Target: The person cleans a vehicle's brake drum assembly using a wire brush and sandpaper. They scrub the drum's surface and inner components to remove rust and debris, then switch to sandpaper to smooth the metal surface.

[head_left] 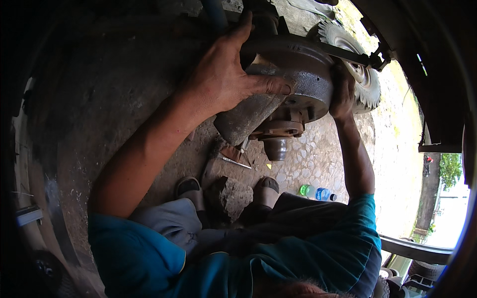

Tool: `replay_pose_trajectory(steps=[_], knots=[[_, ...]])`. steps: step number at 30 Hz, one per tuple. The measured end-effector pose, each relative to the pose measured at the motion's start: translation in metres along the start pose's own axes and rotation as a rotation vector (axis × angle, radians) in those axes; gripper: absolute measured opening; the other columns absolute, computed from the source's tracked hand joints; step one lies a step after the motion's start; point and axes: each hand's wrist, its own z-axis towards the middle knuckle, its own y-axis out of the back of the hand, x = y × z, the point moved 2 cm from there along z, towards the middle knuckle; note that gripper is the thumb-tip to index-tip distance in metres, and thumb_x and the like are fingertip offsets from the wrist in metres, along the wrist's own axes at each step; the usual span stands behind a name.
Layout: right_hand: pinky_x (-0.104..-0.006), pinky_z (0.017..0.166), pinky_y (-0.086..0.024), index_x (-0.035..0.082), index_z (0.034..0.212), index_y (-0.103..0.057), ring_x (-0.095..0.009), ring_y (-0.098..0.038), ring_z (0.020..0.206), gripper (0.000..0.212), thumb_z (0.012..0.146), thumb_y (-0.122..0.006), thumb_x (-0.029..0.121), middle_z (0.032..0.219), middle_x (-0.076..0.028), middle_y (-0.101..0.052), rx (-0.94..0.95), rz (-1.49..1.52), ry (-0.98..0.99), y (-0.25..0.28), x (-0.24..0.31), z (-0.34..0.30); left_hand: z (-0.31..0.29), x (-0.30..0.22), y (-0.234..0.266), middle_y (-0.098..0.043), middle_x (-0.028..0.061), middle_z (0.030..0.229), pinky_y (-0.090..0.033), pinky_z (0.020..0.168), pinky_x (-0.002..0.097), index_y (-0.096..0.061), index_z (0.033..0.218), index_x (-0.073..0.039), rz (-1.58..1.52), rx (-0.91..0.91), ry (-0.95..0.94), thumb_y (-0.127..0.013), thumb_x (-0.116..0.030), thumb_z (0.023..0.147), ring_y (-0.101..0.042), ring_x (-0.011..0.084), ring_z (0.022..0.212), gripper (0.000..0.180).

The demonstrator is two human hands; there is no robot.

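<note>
My left hand (226,74) grips a curved, dusty grey plate (248,119) that looks like a brake shoe. Its thumb lies across the front; most of the other fingers are hidden behind. The plate leans out at the left of a round, dark metal wheel brake assembly (310,79). My right hand (343,92) wraps round the right side of that assembly, its fingertips hidden in shade. Below the assembly's middle, a rusty hub (280,129) ends in a rounded metal end piece (275,148).
A tyred wheel (355,64) stands beyond my right hand. Between my shoes lies a rough stone block (227,198). A green bottle (307,190) and a blue-labelled bottle (323,193) lie on the stony ground. Dark vehicle bodywork (437,89) overhangs the right.
</note>
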Motion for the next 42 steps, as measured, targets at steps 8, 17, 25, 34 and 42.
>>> replay_pose_trajectory(steps=[8,17,25,34,42], knots=[[-0.0358,0.086,-0.05,-0.012,0.111,-0.059,-0.031,-0.064,0.089,0.028,0.098,-0.046,0.01,0.109,-0.026,-0.064,-0.014,-0.105,0.066,0.001,0.001,-0.004,-0.018,0.027,0.014,-0.052,0.0213,0.14,-0.057,0.093,0.0346,-0.026,0.15,0.006,-0.174,-0.04,-0.071,-0.09,-0.015,0.066,-0.057,0.0236,0.122,0.107],[-0.0419,0.087,-0.052,-0.013,0.111,-0.059,-0.038,-0.064,0.094,0.027,0.097,-0.044,0.004,0.112,-0.027,-0.063,-0.031,-0.26,0.137,0.001,-0.004,-0.011,-0.027,0.045,0.007,-0.055,0.0254,0.134,-0.042,0.11,0.0409,-0.026,0.147,0.014,-0.495,-0.051,0.068,-0.093,-0.036,0.059,-0.052,0.0306,0.13,0.121],[-0.0435,0.089,-0.052,-0.012,0.114,-0.059,-0.042,-0.065,0.096,0.028,0.095,-0.046,0.004,0.114,-0.031,-0.062,-0.014,-0.25,0.117,0.0,-0.004,-0.01,-0.014,0.036,0.002,-0.055,0.0189,0.136,-0.057,0.095,0.0383,-0.025,0.151,0.004,-0.248,-0.008,-0.055,-0.087,-0.005,0.068,-0.063,0.0226,0.112,0.103],[-0.0448,0.093,-0.051,-0.012,0.116,-0.059,-0.043,-0.064,0.102,0.028,0.095,-0.046,0.002,0.118,-0.031,-0.061,0.0,-0.304,0.171,0.003,-0.001,-0.008,-0.001,0.023,0.004,-0.055,0.023,0.137,-0.053,0.095,0.0302,-0.029,0.148,0.009,-0.135,0.008,0.018,-0.092,-0.019,0.065,-0.064,0.0221,0.111,0.108],[-0.0472,0.093,-0.051,-0.013,0.11,-0.06,-0.044,-0.063,0.102,0.027,0.093,-0.046,0.002,0.119,-0.031,-0.061,0.017,-0.269,0.177,0.002,-0.007,-0.012,-0.003,0.034,0.013,-0.055,0.0205,0.137,-0.058,0.092,0.0327,-0.026,0.149,0.008,-0.29,0.069,0.174,-0.087,-0.009,0.07,-0.065,0.0214,0.11,0.101]])
